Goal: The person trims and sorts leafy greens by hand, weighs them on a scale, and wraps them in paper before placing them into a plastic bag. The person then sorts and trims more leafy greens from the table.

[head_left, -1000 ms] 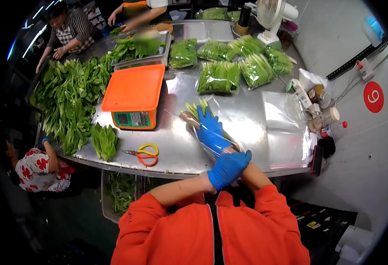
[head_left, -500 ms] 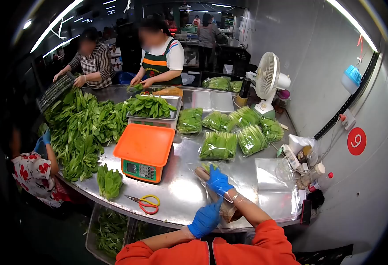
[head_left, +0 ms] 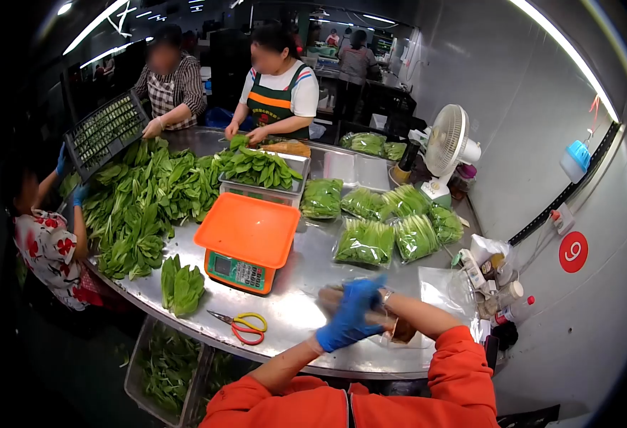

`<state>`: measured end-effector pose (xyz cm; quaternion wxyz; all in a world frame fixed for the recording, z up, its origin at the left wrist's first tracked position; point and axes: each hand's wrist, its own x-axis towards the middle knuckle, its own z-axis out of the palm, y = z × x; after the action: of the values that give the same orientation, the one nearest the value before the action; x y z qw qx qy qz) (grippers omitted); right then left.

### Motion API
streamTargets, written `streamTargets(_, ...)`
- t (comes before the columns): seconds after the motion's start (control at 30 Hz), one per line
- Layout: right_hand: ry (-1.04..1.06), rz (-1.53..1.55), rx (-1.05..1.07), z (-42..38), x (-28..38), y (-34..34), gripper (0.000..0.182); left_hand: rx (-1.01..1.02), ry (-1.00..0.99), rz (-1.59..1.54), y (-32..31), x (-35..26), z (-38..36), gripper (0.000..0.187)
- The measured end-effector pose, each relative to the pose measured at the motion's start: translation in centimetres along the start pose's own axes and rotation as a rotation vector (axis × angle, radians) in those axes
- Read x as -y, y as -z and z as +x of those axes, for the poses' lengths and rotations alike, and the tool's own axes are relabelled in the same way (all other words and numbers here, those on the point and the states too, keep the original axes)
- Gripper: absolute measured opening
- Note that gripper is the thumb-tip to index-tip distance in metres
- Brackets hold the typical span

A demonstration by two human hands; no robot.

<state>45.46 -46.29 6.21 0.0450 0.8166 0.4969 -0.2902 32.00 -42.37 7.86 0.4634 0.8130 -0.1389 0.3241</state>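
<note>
Both my hands wear blue gloves and meet at the front of the metal table, blurred by motion. My right hand reaches in from the right, over a brown, elongated object whose kind I cannot make out. It shows on both sides of the gloves. My left hand overlaps the right hand from below; the fingers of both are smeared. Left of them stand the orange-topped digital scale, scissors with red and yellow handles, and a loose bunch of leafy greens.
Bagged greens lie beyond my hands, clear plastic bags to the right. A fan and bottles line the wall. Heaped greens cover the left; a co-worker there holds a black crate. Another co-worker handles greens.
My right hand has turned, and my left hand has come up against it. The brown object has swung round. The black crate is tilted over the heap. The whole view has shifted slightly.
</note>
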Motion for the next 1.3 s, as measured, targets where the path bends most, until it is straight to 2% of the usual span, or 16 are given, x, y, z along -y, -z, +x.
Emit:
streamTargets(0.1,-0.051,0.028,-0.025,2.4,-1.8,-2.5,0.041,-0.132,0.072,-0.118,3.0,4.4,-2.7,0.113)
streamTargets(0.2,0.100,0.165,0.047,5.1,-4.3,-4.2,0.038,0.233,0.210,0.412,-0.2,9.7,-6.4,0.118)
streamTargets(0.23,0.385,0.123,-0.038,8.8,-8.4,-7.3,0.034,0.179,0.159,0.362,-1.4,10.1,-6.4,0.117)
streamTargets(0.37,0.375,0.496,-0.043,4.7,-4.0,-3.2,0.036,0.001,0.078,0.262,-1.5,10.2,-5.0,0.116)
streamTargets(0.43,0.414,0.607,0.124,3.5,-3.6,-1.1,0.052,-0.043,0.060,0.262,0.7,9.5,-4.7,0.114)
streamTargets(0.6,-0.088,0.468,-0.143,-9.4,4.6,4.6,0.078,-0.108,0.269,0.152,2.4,11.0,-5.3,0.108)
streamTargets(0.67,0.034,0.396,-0.346,-11.7,6.2,4.1,0.074,-0.121,0.245,0.170,3.6,11.0,-5.2,0.104)
streamTargets(0.8,-0.035,0.325,-0.399,-12.5,7.1,2.7,0.052,-0.106,0.133,0.414,4.3,11.1,-4.3,0.103)
streamTargets(0.87,0.010,0.225,-0.553,-10.6,4.5,0.3,0.031,-0.343,0.025,0.210,3.8,10.9,-3.5,0.091)
streamTargets(0.93,-0.133,0.039,-0.690,-8.2,3.2,-0.1,0.024,-0.254,0.173,-0.047,2.9,11.5,-1.7,0.084)
streamTargets(1.0,-0.030,0.117,-0.882,-8.1,2.6,2.6,0.016,-0.153,0.342,-0.307,2.3,11.8,-1.2,0.078)
streamTargets(1.1,0.040,-0.106,-0.911,-12.3,5.9,6.3,0.012,-0.173,-0.127,0.241,4.2,9.4,1.2,0.064)
streamTargets(1.13,0.089,-0.111,-0.965,-14.1,7.2,6.8,0.013,-0.163,-0.125,0.245,5.0,6.3,0.9,0.064)
streamTargets(1.17,0.137,-0.121,-1.020,-15.0,7.8,7.0,0.016,-0.232,0.023,0.098,5.5,3.5,0.5,0.056)
streamTargets(1.27,0.155,-0.187,-0.954,-11.6,5.2,3.5,0.013,-0.419,0.180,-0.281,1.9,7.8,-1.8,0.038)
streamTargets(1.3,0.118,-0.275,-0.843,-9.4,3.4,2.3,0.008,-0.256,0.495,-0.455,1.1,10.6,-2.6,0.040)
